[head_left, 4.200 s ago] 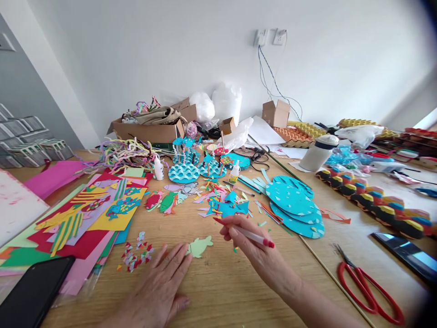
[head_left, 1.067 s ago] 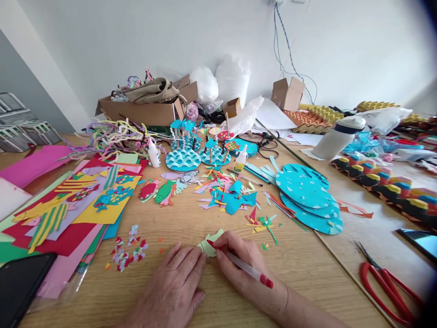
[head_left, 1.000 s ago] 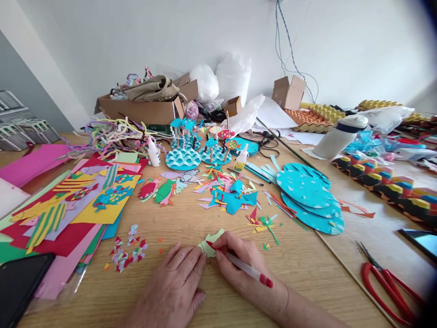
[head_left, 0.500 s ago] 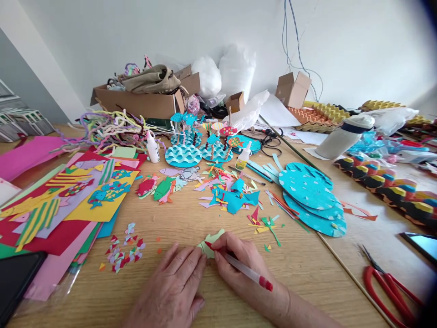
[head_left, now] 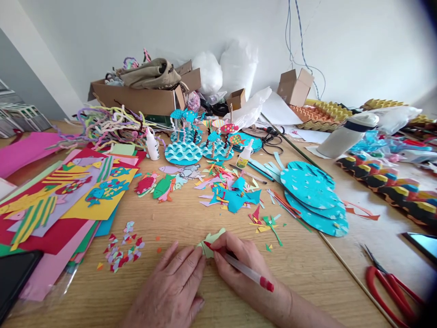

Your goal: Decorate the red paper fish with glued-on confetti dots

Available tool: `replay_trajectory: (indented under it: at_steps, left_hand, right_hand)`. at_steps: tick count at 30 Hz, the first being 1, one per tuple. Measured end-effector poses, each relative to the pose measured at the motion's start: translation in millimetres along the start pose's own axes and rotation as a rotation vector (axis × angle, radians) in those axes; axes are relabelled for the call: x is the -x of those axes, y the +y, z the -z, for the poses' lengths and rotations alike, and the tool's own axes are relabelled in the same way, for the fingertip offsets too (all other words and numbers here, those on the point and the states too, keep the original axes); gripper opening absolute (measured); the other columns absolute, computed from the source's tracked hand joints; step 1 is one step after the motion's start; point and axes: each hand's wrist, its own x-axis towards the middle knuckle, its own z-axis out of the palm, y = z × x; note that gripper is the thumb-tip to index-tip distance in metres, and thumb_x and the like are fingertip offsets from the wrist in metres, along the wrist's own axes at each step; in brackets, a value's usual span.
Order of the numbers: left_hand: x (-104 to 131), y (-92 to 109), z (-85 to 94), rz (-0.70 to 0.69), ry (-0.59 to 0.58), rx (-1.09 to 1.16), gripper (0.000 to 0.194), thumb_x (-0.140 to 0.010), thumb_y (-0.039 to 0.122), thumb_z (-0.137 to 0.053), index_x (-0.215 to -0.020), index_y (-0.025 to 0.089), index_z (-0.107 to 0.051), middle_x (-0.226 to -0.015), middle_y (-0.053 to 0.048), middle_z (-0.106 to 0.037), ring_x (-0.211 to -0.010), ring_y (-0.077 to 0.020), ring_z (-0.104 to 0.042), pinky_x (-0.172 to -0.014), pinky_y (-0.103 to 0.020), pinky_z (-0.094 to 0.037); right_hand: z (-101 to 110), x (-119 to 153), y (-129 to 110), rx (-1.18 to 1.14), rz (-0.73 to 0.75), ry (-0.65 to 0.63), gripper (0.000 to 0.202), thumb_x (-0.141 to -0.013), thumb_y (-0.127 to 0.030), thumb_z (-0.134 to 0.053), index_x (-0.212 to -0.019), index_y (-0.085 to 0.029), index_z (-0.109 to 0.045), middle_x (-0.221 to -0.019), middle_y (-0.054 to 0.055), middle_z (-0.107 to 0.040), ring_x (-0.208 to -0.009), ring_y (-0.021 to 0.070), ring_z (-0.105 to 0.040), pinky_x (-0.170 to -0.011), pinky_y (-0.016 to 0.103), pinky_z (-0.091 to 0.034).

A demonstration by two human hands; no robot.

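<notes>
A small pale green paper cutout (head_left: 215,236), its outline like the other paper fish, lies on the wooden table. My left hand (head_left: 174,282) rests flat with its fingers stretched out, fingertips on the cutout's left edge. In a writing grip, my right hand (head_left: 242,259) holds a red pen (head_left: 246,269) with a clear barrel and red end. The pen's tip touches the cutout, where a short dark line shows. Part of the cutout is hidden under my fingers. To the left lie tiny coloured paper bits (head_left: 123,253).
Paper scraps (head_left: 232,196) and cut paper fish (head_left: 164,186) lie ahead. Turquoise ovals (head_left: 309,187) and red-handled scissors (head_left: 389,287) are at the right. Coloured sheets (head_left: 77,228) and a black phone (head_left: 17,278) are at the left. Glue bottles (head_left: 244,156) stand farther back.
The view has shifted slightly. Both hands and the red pen keep nearly the same position on the green cutout.
</notes>
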Motion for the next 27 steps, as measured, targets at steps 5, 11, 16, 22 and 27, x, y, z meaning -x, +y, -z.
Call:
replay_trajectory:
  at_steps: [5, 11, 16, 22, 27]
  left_hand:
    - [-0.3, 0.1, 0.1, -0.024, 0.022, -0.038, 0.039, -0.077, 0.023, -0.050, -0.116, 0.017, -0.051, -0.117, -0.004, -0.059, -0.103, -0.0206, -0.054, -0.092, -0.037, -0.040]
    - [0.2, -0.8, 0.0, -0.018, 0.002, -0.049, 0.040, -0.077, 0.022, -0.049, -0.117, 0.019, -0.050, -0.119, -0.003, -0.058, -0.106, -0.0200, -0.053, -0.094, -0.036, -0.039]
    - [0.1, -0.8, -0.1, -0.037, 0.020, -0.072, 0.038, -0.077, 0.023, -0.049, -0.114, 0.017, -0.052, -0.117, -0.003, -0.059, -0.103, -0.0198, -0.054, -0.092, -0.036, -0.041]
    - [-1.6, -1.6, 0.6, -0.044, 0.051, -0.101, 0.036, -0.078, 0.021, -0.047, -0.113, 0.016, -0.052, -0.115, -0.002, -0.061, -0.103, -0.0188, -0.054, -0.092, -0.035, -0.040]
    - [-3.9, -0.3, 5.7, -0.067, 0.059, -0.141, 0.038, -0.076, 0.020, -0.046, -0.112, 0.015, -0.053, -0.113, -0.002, -0.062, -0.100, -0.0192, -0.056, -0.087, -0.036, -0.044]
  right_hand:
    - [0.3, 0.2, 1.0, 0.007, 0.004, -0.006, 0.014, -0.073, -0.008, -0.046, -0.077, -0.020, -0.050, -0.059, -0.004, -0.055, -0.047, 0.0086, -0.049, -0.048, 0.019, -0.037]
    - [1.3, 0.3, -1.9, 0.036, -0.011, -0.015, 0.014, -0.073, -0.008, -0.045, -0.077, -0.020, -0.051, -0.060, -0.003, -0.056, -0.048, 0.0089, -0.050, -0.048, 0.019, -0.038]
    - [2.0, -0.7, -3.5, 0.044, 0.001, -0.001, 0.013, -0.073, -0.008, -0.045, -0.076, -0.019, -0.050, -0.057, -0.004, -0.055, -0.045, 0.0083, -0.048, -0.047, 0.019, -0.037]
    - [1.2, 0.2, -1.0, 0.039, 0.062, 0.042, 0.012, -0.072, -0.008, -0.045, -0.075, -0.020, -0.048, -0.055, -0.005, -0.053, -0.043, 0.0071, -0.046, -0.044, 0.017, -0.035]
    - [1.3, 0.7, -0.6, 0.026, 0.087, 0.044, 0.011, -0.071, -0.009, -0.044, -0.073, -0.019, -0.048, -0.056, -0.004, -0.053, -0.044, 0.0073, -0.046, -0.044, 0.017, -0.036]
